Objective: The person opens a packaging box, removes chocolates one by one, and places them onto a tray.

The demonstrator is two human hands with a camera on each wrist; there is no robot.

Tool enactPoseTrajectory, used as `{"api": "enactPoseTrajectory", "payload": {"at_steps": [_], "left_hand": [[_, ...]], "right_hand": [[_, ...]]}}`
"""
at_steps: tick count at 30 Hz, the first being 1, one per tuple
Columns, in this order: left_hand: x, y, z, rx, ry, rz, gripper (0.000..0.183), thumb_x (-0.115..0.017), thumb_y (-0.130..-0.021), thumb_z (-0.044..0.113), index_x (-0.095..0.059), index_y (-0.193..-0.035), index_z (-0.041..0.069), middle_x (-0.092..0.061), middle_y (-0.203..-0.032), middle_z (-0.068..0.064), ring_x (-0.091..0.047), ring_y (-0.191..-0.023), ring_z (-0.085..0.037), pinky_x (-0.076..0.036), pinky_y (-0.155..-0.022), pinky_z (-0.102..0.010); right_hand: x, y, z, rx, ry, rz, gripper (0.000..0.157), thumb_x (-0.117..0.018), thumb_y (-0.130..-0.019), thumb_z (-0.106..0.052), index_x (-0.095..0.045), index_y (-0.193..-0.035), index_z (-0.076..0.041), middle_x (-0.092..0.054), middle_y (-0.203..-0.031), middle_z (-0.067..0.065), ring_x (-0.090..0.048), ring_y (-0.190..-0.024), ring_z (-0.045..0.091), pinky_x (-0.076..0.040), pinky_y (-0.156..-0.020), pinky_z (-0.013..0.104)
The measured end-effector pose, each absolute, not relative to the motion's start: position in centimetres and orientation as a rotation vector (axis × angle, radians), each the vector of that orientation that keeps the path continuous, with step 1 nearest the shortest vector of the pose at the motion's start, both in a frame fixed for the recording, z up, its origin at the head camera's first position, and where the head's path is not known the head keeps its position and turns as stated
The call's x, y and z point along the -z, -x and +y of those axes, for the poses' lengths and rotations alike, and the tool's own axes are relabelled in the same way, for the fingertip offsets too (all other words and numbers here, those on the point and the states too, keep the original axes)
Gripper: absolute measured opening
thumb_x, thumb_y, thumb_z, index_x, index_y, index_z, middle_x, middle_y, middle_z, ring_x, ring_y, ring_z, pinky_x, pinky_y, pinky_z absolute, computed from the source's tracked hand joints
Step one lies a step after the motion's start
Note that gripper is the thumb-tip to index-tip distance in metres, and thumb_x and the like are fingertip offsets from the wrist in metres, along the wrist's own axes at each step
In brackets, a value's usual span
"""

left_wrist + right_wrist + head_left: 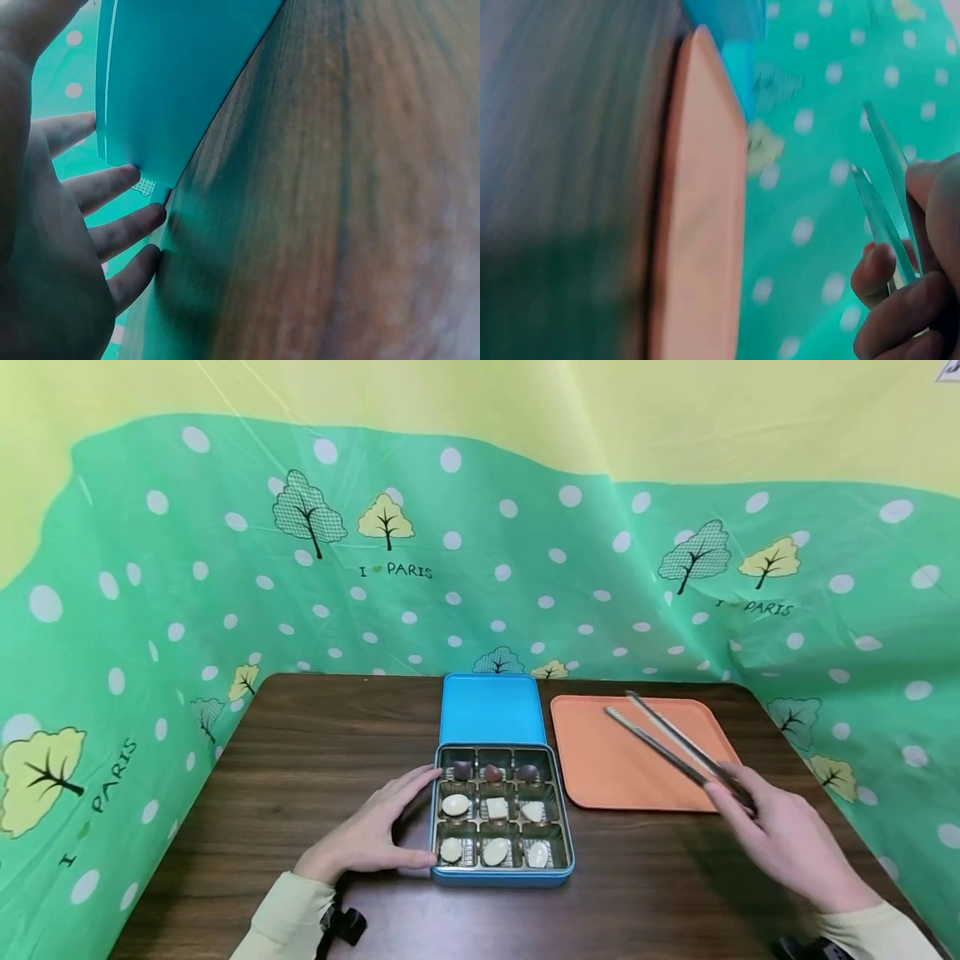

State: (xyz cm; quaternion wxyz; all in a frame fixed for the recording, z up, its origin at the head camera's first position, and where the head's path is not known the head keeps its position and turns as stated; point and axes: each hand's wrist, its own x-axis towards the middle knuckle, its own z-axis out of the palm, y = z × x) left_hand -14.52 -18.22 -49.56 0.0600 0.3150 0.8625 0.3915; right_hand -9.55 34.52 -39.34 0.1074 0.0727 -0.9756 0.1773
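On the dark wood-grain table [337,718], an orange rectangular tray [630,777] lies just right of the open blue tin [502,878] of sweets [496,852]. The left hand [375,831], fingers spread, touches the tin's left side; the right hand [787,831] grips metal tongs [658,748], tips parted, over the tray.

Touching the side of a blue tin [502,878] with the left hand [375,827]. Right of that hand, in 9 compartments [544,760]: 3 dark pieces [528,772] farthest away, 6 pale pieces [497,808] nearer. Beyond it, at the tin's far edge: a blue lid [492,708]. Gripping metal tongs [660,748] in the right hand [791,835], with tips parted over an orange tray [600,777], ahead and left of that hand.
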Motion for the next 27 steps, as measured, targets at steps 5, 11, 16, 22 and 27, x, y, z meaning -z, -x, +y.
{"api": "enactPoseTrajectory", "payload": {"at_steps": [5,11,16,22,27], "left_hand": [[49.5,14.6,-18.2,-1.177,-0.942,2.622,0.11,-0.085,-0.08,0.06,-0.028,-0.168,0.025,-0.025,-0.172,-0.015,-0.027,-0.156,-0.04,-0.026,-0.115,-0.075],[49.7,14.6,-18.2,-1.171,-0.953,2.622,0.109,-0.086,-0.081,0.056,-0.028,-0.168,0.026,-0.026,-0.172,-0.016,-0.027,-0.156,-0.04,-0.026,-0.115,-0.074],[49.7,14.6,-18.2,-1.18,-0.953,2.616,0.109,-0.086,-0.081,0.056,-0.028,-0.168,0.025,-0.026,-0.172,-0.016,-0.027,-0.156,-0.039,-0.024,-0.116,-0.075],[49.7,14.6,-18.2,-1.177,-0.968,2.613,0.109,-0.085,-0.082,0.057,-0.027,-0.168,0.025,-0.026,-0.172,-0.015,-0.027,-0.156,-0.038,-0.023,-0.117,-0.074],[49.6,14.6,-18.2,-1.185,-0.985,2.618,0.11,-0.085,-0.081,0.058,-0.028,-0.168,0.022,-0.027,-0.171,-0.016,-0.028,-0.156,-0.038,-0.023,-0.117,-0.074]], "right_hand": [[38.0,10.9,30.0,-0.519,-0.494,-2.794,0.035,-0.069,-0.104,-0.031,-0.065,-0.136,-0.017,-0.044,-0.063,-0.014,-0.035,-0.05,0.0,-0.03,-0.047,0.025],[37.4,12.5,25.8,-0.41,-0.715,-2.763,0.034,-0.072,-0.101,-0.038,-0.069,-0.13,-0.019,-0.047,-0.067,-0.02,-0.039,-0.054,-0.003,-0.033,-0.05,0.022],[37.2,13.4,23.1,-0.362,-0.814,-2.811,0.039,-0.067,-0.103,-0.044,-0.065,-0.134,-0.02,-0.045,-0.062,-0.023,-0.038,-0.051,-0.004,-0.035,-0.048,0.023],[37.2,14.4,20.9,-0.265,-0.971,-2.766,0.033,-0.068,-0.103,-0.043,-0.069,-0.126,-0.02,-0.05,-0.068,-0.026,-0.045,-0.058,-0.009,-0.042,-0.051,0.023],[36.9,15.2,19.7,-0.225,-1.01,-2.78,0.033,-0.069,-0.102,-0.042,-0.071,-0.123,-0.017,-0.055,-0.071,-0.022,-0.048,-0.059,-0.006,-0.043,-0.051,0.024]]}}
